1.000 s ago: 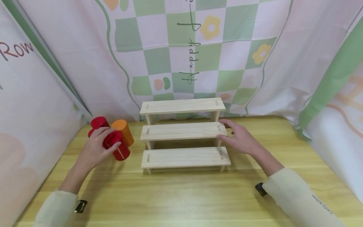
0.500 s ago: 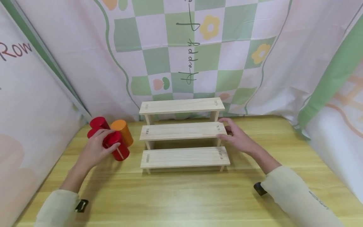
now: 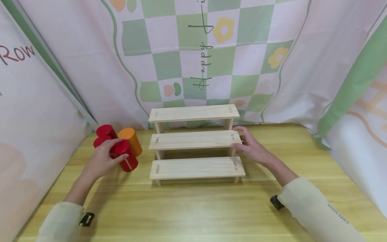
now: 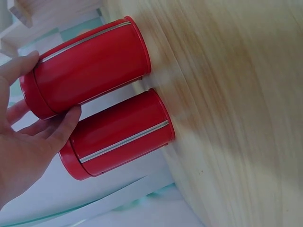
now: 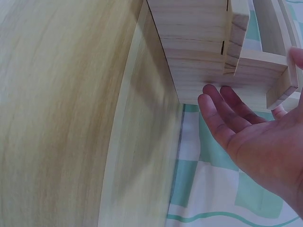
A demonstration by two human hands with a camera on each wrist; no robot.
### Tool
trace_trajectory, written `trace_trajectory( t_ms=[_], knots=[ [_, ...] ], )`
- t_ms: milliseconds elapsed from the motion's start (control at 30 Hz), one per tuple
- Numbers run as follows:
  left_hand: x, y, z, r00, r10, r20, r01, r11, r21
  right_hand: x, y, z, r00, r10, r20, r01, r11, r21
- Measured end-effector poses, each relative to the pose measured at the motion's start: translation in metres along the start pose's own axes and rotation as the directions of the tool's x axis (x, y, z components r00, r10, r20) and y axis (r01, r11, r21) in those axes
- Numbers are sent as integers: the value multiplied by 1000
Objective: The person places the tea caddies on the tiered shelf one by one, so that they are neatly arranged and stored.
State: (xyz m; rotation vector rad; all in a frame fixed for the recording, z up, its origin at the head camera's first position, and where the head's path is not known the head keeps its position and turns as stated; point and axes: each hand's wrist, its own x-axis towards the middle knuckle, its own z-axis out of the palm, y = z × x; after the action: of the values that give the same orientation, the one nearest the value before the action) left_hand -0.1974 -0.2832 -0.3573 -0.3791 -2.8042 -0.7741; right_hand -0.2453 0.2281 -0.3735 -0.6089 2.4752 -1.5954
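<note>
My left hand (image 3: 101, 158) pinches the top of a red tin canister (image 3: 129, 161), thumb on one side and fingers on the other. In the left wrist view that canister (image 4: 90, 68) stands apart from a second red canister (image 4: 120, 135), its base at the table. Another red canister (image 3: 106, 130) is behind, with an orange canister (image 3: 130, 141) to the right. A three-step wooden display shelf (image 3: 195, 139) stands in the middle. My right hand (image 3: 254, 146) holds the right end of its middle step between thumb and index finger; the other fingers extend beside the side panel (image 5: 203, 71).
The shelf and canisters stand on a wood-grain table (image 3: 193, 211). A green-and-white checked cloth (image 3: 208, 64) hangs behind the shelf. White printed cloth (image 3: 36, 101) walls in the left side, and another cloth (image 3: 362, 151) the right.
The right hand has shifted slightly left and settled at the middle step's end. The left hand and canisters show almost no movement.
</note>
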Motion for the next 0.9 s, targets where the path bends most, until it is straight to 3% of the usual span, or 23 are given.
trace_trajectory(
  t_ms=[300, 533, 900],
  knots=[
    [0, -1, 0, 999, 25, -31, -26, 999, -27, 0, 0, 0, 1000, -6, 4, 6, 1000, 14],
    [-1, 5, 0, 1000, -7, -16, 6, 999, -38, -1, 1, 1, 1000, -4, -5, 4, 1000, -1],
    [-1, 16, -4, 999, -19, -49, 16, 997, -73, 0, 1, 3, 1000, -11, -7, 11, 1000, 0]
  ],
)
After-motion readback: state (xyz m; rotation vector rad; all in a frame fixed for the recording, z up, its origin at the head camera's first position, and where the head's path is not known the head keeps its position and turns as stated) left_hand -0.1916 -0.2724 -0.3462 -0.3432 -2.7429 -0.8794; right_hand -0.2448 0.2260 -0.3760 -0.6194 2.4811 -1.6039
